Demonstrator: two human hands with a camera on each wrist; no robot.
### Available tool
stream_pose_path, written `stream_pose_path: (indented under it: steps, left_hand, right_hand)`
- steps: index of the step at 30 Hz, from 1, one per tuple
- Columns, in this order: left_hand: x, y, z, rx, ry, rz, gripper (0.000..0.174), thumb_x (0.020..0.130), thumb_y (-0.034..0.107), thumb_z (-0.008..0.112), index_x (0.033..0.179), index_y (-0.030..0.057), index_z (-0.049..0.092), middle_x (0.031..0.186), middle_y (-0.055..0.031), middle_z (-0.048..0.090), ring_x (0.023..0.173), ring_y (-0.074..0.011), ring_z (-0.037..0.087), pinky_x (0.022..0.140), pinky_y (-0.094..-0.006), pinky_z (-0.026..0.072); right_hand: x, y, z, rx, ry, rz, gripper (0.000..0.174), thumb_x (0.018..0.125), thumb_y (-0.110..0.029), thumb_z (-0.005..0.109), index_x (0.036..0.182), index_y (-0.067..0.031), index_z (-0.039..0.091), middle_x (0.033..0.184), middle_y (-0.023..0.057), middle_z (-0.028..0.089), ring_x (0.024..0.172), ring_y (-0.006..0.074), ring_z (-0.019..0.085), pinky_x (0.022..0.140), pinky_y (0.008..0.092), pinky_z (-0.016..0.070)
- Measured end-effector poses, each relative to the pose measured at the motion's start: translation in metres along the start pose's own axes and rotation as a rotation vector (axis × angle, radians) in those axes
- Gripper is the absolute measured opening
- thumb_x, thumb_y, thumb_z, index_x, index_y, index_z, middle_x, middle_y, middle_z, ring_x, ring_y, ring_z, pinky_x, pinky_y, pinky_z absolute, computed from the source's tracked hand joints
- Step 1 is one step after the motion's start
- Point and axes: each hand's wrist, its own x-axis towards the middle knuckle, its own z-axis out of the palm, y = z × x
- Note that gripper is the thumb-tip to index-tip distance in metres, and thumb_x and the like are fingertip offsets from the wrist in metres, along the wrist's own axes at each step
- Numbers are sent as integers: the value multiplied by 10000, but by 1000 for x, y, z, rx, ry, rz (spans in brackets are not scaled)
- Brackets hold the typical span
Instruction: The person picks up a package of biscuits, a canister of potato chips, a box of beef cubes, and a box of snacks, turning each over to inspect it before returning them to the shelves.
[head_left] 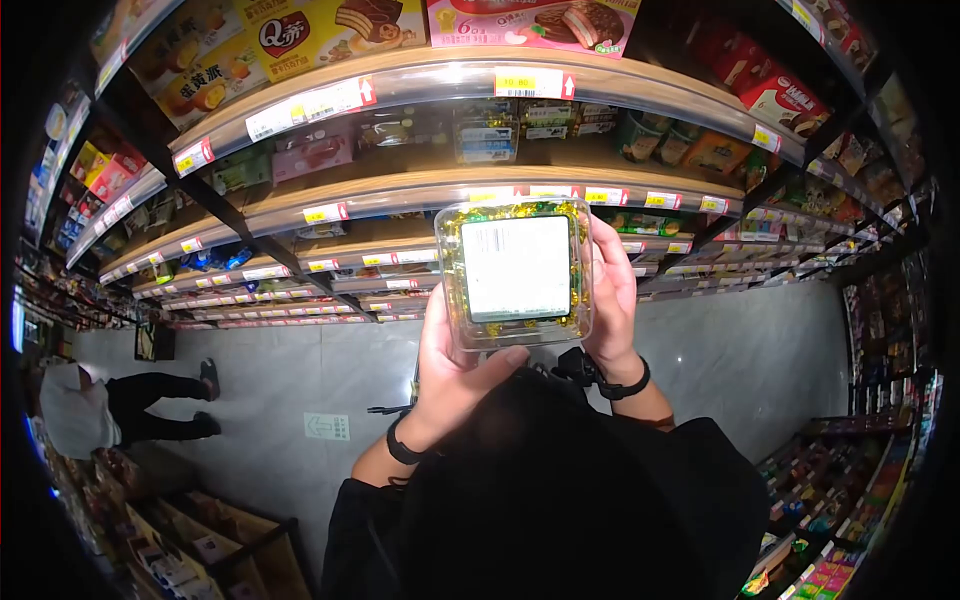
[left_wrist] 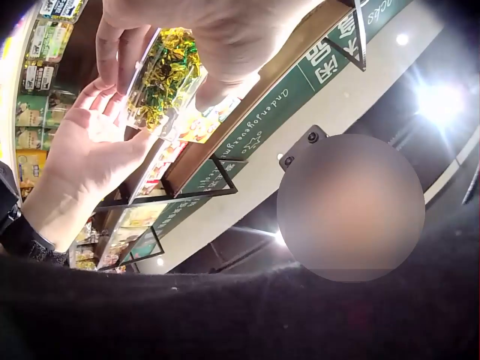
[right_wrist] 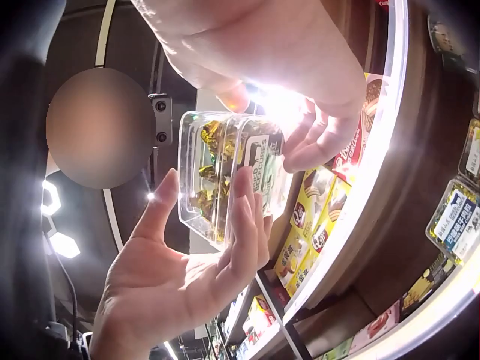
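A clear plastic box (head_left: 516, 330) of gold-and-green wrapped pieces is held up in front of the shelves, its large white label (head_left: 516, 268) facing the head camera. My left hand (head_left: 455, 375) grips its lower left side, thumb along the near edge. On the right side, my right hand (head_left: 612, 290) holds the box, fingers partly hidden behind it. The right wrist view shows the left hand (right_wrist: 187, 281) spread around the box (right_wrist: 225, 172), thumb on one side and fingers on the other. Shiny wrappers (left_wrist: 169, 75) show between both hands in the left wrist view.
Shelves (head_left: 390, 180) with price tags and packaged snacks curve across the front. Similar clear boxes (head_left: 486, 135) stand on the shelf behind. A person (head_left: 80, 410) is at the left on the grey floor (head_left: 270, 370). More racks (head_left: 810, 490) stand at the lower right.
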Motion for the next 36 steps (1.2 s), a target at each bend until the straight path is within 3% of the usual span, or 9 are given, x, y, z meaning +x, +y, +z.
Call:
stream_pose_path:
  steps: [11,20,23,24,25,27,28,34,36]
  left_hand:
    - [0,0,-3,50,26,-29,881,770,-113,759,1482,27,259,1382,-108,492,1297,-200,511,1087,-367,442]
    - [2,0,-2,142,-1,81,860,756,-98,774,1460,19,295,1392,-120,499,1285,-218,522,1088,-388,442]
    - [3,2,-13,518,-13,247,778,725,-52,806,1392,23,411,1346,-126,555,1270,-262,539,1066,-427,449]
    - [4,5,-21,696,-21,315,750,710,-36,817,1364,25,456,1325,-128,579,1265,-280,546,1058,-442,451]
    - [22,15,-29,874,-167,628,655,620,16,833,1228,57,592,1261,-132,630,1239,-347,562,1028,-478,450]
    - [22,33,-36,1246,-245,762,495,628,59,768,1107,120,658,1261,-131,633,1218,-375,567,1007,-513,446]
    - [24,35,-38,1364,-276,867,442,652,66,744,1081,135,666,1265,-128,632,1215,-371,569,1000,-521,445]
    - [36,28,-46,1298,-182,964,452,662,66,740,1099,137,648,1155,-111,669,1198,-339,582,995,-533,446]
    - [36,25,-50,1315,-175,822,470,655,108,796,1099,119,642,1116,-113,676,1165,-331,602,998,-512,450]
  right_hand:
    - [-4,-6,-5,-16,-95,46,776,953,-345,648,1508,35,261,1421,211,482,1335,263,487,1127,380,367]
    - [-12,-14,-13,-56,-154,83,894,876,-214,752,1547,17,208,1527,195,401,1402,281,431,1162,396,325]
    - [-9,-27,-24,-421,-281,-45,934,828,-181,801,1546,6,233,1559,159,375,1403,250,431,1158,394,331]
    - [-9,-29,-24,-489,-256,-52,855,782,-151,828,1493,-9,374,1488,148,489,1360,255,487,1128,398,374]
    - [-2,-36,-29,-660,-342,-188,778,770,-132,819,1443,-17,446,1418,153,553,1324,276,520,1107,406,395]
    - [8,-38,-33,-877,-410,-410,581,734,-75,769,1287,-34,597,1233,153,686,1215,330,591,1042,436,446]
    - [8,-36,-34,-868,-430,-446,563,724,-59,750,1266,-33,600,1238,152,684,1205,332,596,1032,439,449]
    - [1,-30,-32,-890,-406,-580,533,638,26,657,1167,-30,613,1227,145,691,1119,340,633,957,444,473]
    - [3,-29,-33,-896,-381,-593,538,651,-14,753,1173,-27,623,1196,147,697,1065,310,646,899,408,492]
